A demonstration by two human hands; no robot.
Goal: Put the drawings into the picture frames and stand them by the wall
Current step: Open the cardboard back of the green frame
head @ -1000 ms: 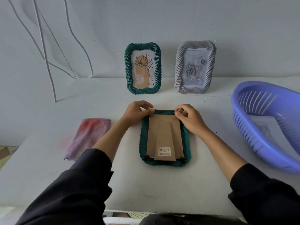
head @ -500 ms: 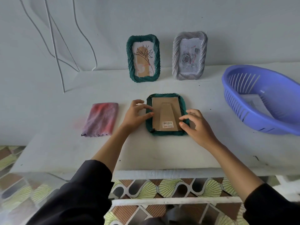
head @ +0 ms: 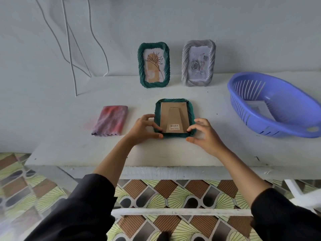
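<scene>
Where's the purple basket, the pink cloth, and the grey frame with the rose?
purple basket [head: 271,125]: head view, on its slatted front wall.
pink cloth [head: 110,120]: head view, on the middle of the folded cloth.
grey frame [head: 185,66]: head view, on its ribbed left border.

Two ribbed green frames [head: 174,117] [head: 153,65], a grey frame [head: 198,63], a violet-blue basket [head: 271,126], a red-purple mottled cloth [head: 111,120], a white bench [head: 69,136].

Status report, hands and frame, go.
Left hand and right hand on lower corners of face-down green frame. Two frames stand at wall. Path back clear.
</scene>
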